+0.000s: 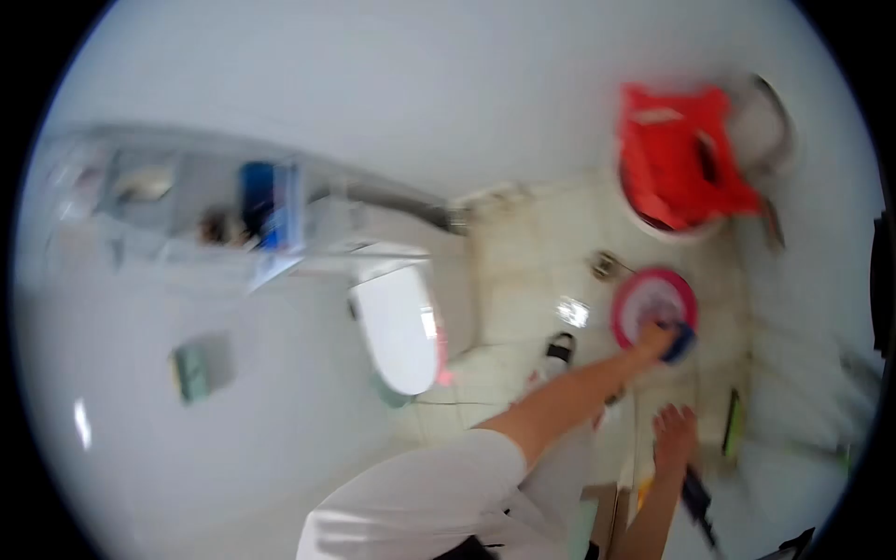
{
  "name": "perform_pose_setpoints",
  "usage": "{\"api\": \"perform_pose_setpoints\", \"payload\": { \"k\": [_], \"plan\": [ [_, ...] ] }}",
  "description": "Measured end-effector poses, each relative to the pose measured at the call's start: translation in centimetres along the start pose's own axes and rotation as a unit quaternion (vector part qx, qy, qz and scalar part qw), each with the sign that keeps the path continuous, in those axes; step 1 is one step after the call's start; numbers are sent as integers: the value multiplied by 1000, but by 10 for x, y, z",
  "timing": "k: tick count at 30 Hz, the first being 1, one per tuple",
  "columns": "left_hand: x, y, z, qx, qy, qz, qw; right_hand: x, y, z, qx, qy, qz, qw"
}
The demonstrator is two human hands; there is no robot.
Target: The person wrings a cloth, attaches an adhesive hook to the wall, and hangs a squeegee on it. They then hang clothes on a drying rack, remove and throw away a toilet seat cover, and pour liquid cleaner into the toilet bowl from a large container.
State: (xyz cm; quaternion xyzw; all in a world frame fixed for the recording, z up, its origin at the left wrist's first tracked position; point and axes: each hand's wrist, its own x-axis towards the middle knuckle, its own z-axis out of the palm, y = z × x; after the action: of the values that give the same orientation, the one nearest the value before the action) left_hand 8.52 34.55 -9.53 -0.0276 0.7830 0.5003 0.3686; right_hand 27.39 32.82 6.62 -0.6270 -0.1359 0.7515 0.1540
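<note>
My left hand (653, 338) reaches down over the pink-rimmed basin (692, 297) on the floor. Its fingers are closed on a dark blue thing, perhaps a cloth or sponge (680, 344), at the basin's near edge; blur hides its exact kind. Lower right, my right hand (674, 432) is held out with the fingers apart and nothing visible in them. A black, long-handled object (695, 495) shows beside the right wrist; I cannot tell whether they touch.
A white toilet (399, 331) stands left of centre. Beyond the basin is a white bucket (686, 235) with a red bag (677, 159) on it. A floor drain (605, 265) lies by the basin. Shelves (177, 201) line the left wall. A shod foot (558, 353) is nearby.
</note>
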Motion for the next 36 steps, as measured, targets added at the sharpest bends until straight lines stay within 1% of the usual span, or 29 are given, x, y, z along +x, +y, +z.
{"api": "perform_pose_setpoints", "payload": {
  "k": [1,2,3,4,5,6,7,8,11,12,15,16,18,19,21,23,26,28,30,31,33,34,36],
  "plan": [
    [-20,10,-4,-30,-37,-28,998,-28,9,-21,0,25,-5,1000],
    [-27,1,-23,-70,-99,-65,990,-52,32,-50,28,-41,-34,998],
    [-29,-3,-38,-116,-170,-114,972,-91,26,-15,-56,101,-28,993],
    [-11,-1,-55,-156,-225,-153,950,-90,26,-1,-62,66,-19,996],
    [8,-1,-66,-185,-272,-190,925,-91,34,-4,-91,71,-8,993],
    [20,4,-72,-193,-305,-216,907,-97,25,0,-88,70,-3,994],
    [33,1,-84,-185,-330,-234,896,-92,32,-11,-66,66,4,996],
    [-7,43,-79,-148,-298,-222,917,-98,28,-28,-105,92,26,990],
    [-35,8,-70,-9,-296,-226,928,-105,39,-97,-53,129,51,989],
    [-8,-11,-116,15,-312,-227,923,-109,76,-64,-44,174,46,983],
    [-34,-19,-161,140,-303,-213,918,-116,125,-106,-11,214,33,976],
    [-38,-27,-179,155,-285,-215,921,-120,140,-120,-15,218,24,976],
    [-40,-32,-217,215,-230,-226,922,-119,177,-151,-79,226,34,970],
    [-46,-38,-224,234,-214,-214,924,-119,190,-179,-115,231,38,965],
    [-39,-50,-256,261,-193,-188,927,-113,219,-227,-204,272,49,939],
    [-31,-66,-281,258,-177,-170,934,-105,239,-283,-286,308,58,905],
    [-46,-69,-292,305,-141,-164,927,-76,246,-375,-407,304,95,856],
    [-67,-78,-291,351,-123,-150,916,-38,248,-442,-473,287,88,828],
    [-110,-78,-270,369,-117,-123,914,16,248,-504,-484,296,68,821],
    [-133,-85,-253,360,-110,-104,921,38,232,-522,-420,340,26,841],
    [-170,-99,-218,352,-113,-66,927,87,216,-567,-389,358,27,848],
    [-185,-111,-199,349,-120,-47,928,123,217,-603,-427,330,66,839],
    [-216,-136,-165,346,-143,-21,927,191,247,-652,-385,387,-26,837]
  ]
}}
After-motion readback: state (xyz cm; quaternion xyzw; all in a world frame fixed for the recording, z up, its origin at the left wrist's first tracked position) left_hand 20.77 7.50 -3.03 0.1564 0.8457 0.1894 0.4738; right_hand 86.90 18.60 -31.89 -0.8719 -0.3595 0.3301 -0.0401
